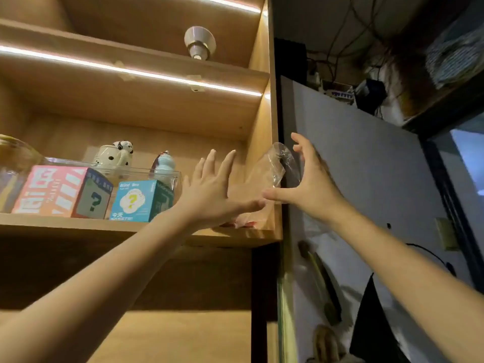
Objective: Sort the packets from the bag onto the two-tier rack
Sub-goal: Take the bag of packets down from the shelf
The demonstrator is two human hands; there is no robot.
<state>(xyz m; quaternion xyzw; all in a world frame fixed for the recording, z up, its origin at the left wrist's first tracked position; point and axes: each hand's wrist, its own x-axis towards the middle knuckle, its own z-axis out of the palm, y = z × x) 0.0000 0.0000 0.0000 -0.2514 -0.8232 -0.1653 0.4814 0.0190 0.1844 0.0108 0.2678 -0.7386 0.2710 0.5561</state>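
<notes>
Hands at shelf (104, 226): L hand (209, 189) flat open, R hand (311, 184) spread around clear bag (277, 166), grip unclear.
</notes>
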